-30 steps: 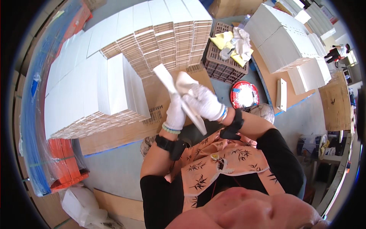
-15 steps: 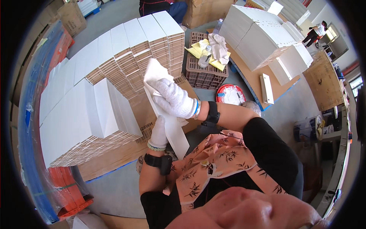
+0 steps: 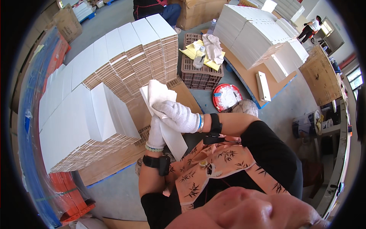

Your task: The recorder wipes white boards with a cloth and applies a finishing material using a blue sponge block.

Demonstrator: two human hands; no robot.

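A long white board [image 3: 174, 143] is held tilted in front of my chest. My left hand [image 3: 155, 135], in a white knit glove, grips it from the left side; its fingers are partly hidden behind the board. My right hand [image 3: 177, 116], gloved the same way, is closed on an off-white cloth [image 3: 162, 93]. It presses the cloth against the upper part of the board. The cloth covers the board's top end, and its loose corner hangs past my right fingers.
Stacked white boards [image 3: 65, 126] stand on cardboard at left. Ahead, a brown crate [image 3: 202, 76] bears a bottle [image 3: 199, 57] and cloths. Beside it sits a red-rimmed round container [image 3: 227, 97] smeared with white. More white stacks [image 3: 259, 38] and a single board [image 3: 263, 86] lie right. Two people are farther off.
My right hand and the cloth have come lower and nearer to me along the board. The left hand still holds the board. The view has shifted slightly.
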